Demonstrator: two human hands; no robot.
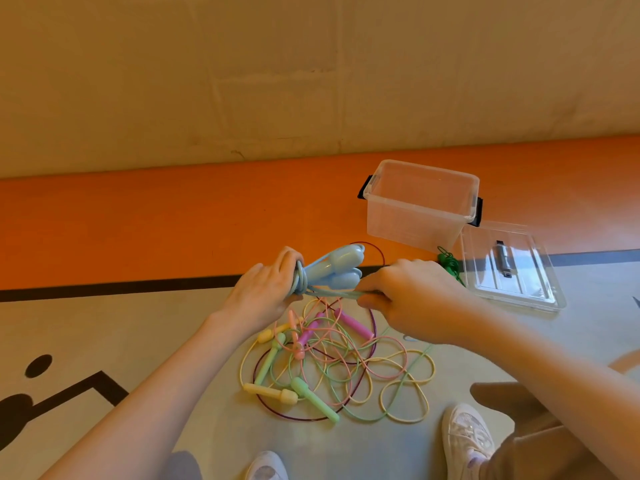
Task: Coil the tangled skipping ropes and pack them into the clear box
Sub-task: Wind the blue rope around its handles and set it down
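My left hand (pixel 266 292) is clamped round the blue rope (pixel 332 270) coils and handles, right hand (pixel 412 299) pinching its cord, both above the tangle (pixel 332 362). Box (pixel 420 202) sits open beyond the tangle.

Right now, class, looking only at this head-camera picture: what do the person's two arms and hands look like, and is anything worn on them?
Both forearms are bare as far as the picture shows, with no sleeves in view. The left hand and right hand are bare too: no gloves, rings, watch or bracelets visible. Nails look short and unpainted, though motion blur limits detail.
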